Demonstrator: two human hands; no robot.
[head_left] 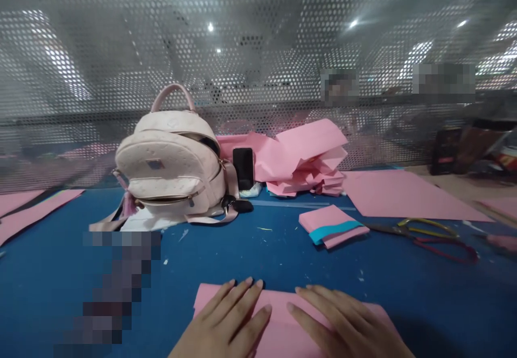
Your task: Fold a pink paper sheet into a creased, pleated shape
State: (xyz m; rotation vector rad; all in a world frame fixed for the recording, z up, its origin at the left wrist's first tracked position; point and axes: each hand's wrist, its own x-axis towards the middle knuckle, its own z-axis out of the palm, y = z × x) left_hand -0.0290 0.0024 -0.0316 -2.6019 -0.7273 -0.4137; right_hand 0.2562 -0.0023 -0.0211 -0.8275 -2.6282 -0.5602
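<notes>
A pink sheet (278, 331) with a folded-looking far edge lies on the blue tabletop at the bottom centre. My left hand (226, 320) rests flat on its left part, fingers stretched forward to the far edge. On the right part lies my right hand (343, 315), also flat with fingers extended. Both hands press on the sheet without gripping it, and a strip of pink shows between them. Beyond the right hand sits a small folded pink bundle (319, 218) with a blue band (335, 231) across it. The sheet's near edge is out of view.
Scissors (404, 230) with yellow and red handles lie at the right. A cream backpack (173, 164), a black phone (243, 168) and a crumpled pink heap (302, 159) stand along the perforated metal screen (266, 51). A flat pink sheet (412, 195) lies at the back right.
</notes>
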